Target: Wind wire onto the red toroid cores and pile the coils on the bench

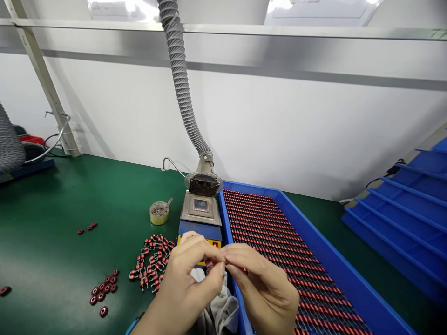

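Left hand [185, 279] and right hand [261, 284] are both closed in a pinch, fingertips [217, 250] meeting just above the left wall of the blue tray [307, 242]. Something small sits in the pinch, but the fingers hide it, so I can't identify it; it could be one of the coils. The pinched item is in front of the metal station [200, 207], which has a square metal top and a blue-and-yellow front, partly hidden behind the left hand. Tray is packed with tight rows of red-and-black parts [268, 232], running under the right hand. Left of the left hand, a loose pile of coils [152, 263] with metal leads lies on the green desk [52, 223]. Further left are a cluster of red rings [103, 288], a few strays, and a tan roll [159, 213] near the station. Grey cloth [220, 311] is bunched under the hands, beside the tray wall. Ribbed hose [179, 70] drops to a round hood [204, 184] with a dark grille, right behind the station. Stacked blue trays [401, 209] sit on the far right, past the tray, and a second ribbed hose [9, 139] is at far left.
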Tool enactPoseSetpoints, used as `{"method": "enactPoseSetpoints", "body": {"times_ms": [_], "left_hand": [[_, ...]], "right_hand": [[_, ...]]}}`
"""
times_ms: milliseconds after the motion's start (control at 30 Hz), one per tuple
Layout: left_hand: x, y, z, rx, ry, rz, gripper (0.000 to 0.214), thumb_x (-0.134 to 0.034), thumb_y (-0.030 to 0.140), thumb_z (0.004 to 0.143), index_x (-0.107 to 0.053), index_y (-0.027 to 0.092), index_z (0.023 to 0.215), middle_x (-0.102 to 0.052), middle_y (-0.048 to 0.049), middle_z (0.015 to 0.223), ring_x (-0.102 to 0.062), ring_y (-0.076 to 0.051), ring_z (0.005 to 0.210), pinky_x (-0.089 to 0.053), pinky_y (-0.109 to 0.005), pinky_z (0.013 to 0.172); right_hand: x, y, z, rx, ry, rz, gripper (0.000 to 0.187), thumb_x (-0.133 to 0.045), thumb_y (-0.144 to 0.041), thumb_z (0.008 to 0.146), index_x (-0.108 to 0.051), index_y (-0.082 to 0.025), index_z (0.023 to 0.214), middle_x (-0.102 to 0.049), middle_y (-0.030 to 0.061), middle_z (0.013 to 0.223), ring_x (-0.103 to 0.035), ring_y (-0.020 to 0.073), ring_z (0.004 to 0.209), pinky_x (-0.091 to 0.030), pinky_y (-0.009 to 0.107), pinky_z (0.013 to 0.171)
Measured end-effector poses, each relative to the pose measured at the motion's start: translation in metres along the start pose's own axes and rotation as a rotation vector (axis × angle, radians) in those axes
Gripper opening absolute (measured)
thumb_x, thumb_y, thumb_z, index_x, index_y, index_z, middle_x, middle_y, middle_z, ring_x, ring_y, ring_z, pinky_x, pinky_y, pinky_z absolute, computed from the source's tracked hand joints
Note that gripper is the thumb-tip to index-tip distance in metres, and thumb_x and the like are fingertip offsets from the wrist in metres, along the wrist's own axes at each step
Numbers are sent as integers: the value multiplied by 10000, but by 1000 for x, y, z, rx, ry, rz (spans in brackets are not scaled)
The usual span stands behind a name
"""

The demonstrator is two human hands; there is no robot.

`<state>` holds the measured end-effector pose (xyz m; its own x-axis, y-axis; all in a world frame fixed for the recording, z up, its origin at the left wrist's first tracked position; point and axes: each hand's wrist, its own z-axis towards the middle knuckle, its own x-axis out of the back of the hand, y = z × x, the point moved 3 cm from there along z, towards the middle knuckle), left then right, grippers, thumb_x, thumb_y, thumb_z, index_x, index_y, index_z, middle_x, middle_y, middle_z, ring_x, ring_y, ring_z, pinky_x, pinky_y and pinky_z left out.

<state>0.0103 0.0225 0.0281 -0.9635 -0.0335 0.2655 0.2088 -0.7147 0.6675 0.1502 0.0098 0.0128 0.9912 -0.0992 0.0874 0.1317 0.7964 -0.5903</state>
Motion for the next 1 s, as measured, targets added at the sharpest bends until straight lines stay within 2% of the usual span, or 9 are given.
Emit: {"method": "enactPoseSetpoints", "body": {"times_ms": [133, 200, 267, 333, 500, 633, 800, 900, 1000], "left_hand": [[-4, 5, -4, -200, 49, 259, 189, -545, 40, 841, -585, 195, 741, -621, 47, 621, -571, -104, 570, -451, -312, 777], [-7, 7, -7, -311, 117, 433, 186, -541, 44, 866, -605, 193, 775, -629, 51, 613, -588, -108, 565, -411, -372, 881], [-8, 8, -9, -362, 165, 507, 177, -530, 71, 894, -613, 195, 800, -622, 55, 599, -597, -117, 569, -383, -398, 914], [-7, 9, -8, -343, 167, 473, 181, -529, 70, 889, -608, 201, 792, -618, 62, 598, -596, -112, 566, -394, -380, 895], [0, 7, 0, -144, 79, 156, 204, -535, 31, 823, -585, 205, 728, -614, 57, 604, -559, -102, 557, -470, -287, 698], [0, 4, 3, -49, 27, 28, 195, -536, 58, 822, -580, 199, 695, -603, 31, 602, -549, -126, 596, -457, -262, 597], [-7, 6, -3, -180, 66, 220, 216, -526, 18, 826, -571, 194, 708, -606, 58, 610, -564, -93, 558, -464, -324, 782], [-12, 8, -10, -252, 128, 355, 202, -542, 35, 854, -596, 200, 753, -623, 55, 620, -588, -105, 578, -421, -382, 890], [-12, 10, -12, -295, 169, 420, 188, -540, 52, 878, -607, 205, 791, -624, 54, 616, -595, -116, 586, -389, -410, 929]], "right_hand": [[-1, -1, -2, 62, -15, -182, 283, -558, 29, 869, -687, -206, 959, -704, 15, 840, -678, 169, 805, -538, 277, 768], [-3, 5, -5, -187, -16, -110, 186, -526, -103, 947, -634, -203, 834, -613, -2, 731, -602, 148, 674, -493, 252, 638], [-6, 13, -9, -517, -19, 179, 299, -525, -267, 991, -559, -203, 701, -510, -30, 615, -495, 127, 542, -415, 230, 505], [-9, 16, -11, -652, -11, 476, 400, -542, -373, 989, -524, -205, 627, -456, -51, 511, -450, 119, 465, -392, 225, 457], [1, 8, -1, -261, 28, 249, 115, -656, -184, 931, -753, -245, 927, -761, 18, 797, -710, 166, 756, -556, 242, 728], [2, 5, 1, -49, -12, 65, 399, -636, 35, 845, -742, -283, 1062, -784, 7, 917, -733, 192, 866, -590, 300, 799], [-1, -2, -7, 219, -11, -320, 373, -538, 69, 802, -674, -200, 1023, -727, 45, 840, -705, 215, 840, -567, 348, 784], [-2, 0, -8, -23, -18, -262, 216, -488, -61, 918, -605, -215, 823, -611, 14, 695, -616, 180, 655, -502, 298, 615], [-6, 9, -10, -485, -23, 211, 347, -474, -275, 1000, -498, -221, 658, -455, -37, 539, -445, 137, 463, -388, 253, 454]]}}
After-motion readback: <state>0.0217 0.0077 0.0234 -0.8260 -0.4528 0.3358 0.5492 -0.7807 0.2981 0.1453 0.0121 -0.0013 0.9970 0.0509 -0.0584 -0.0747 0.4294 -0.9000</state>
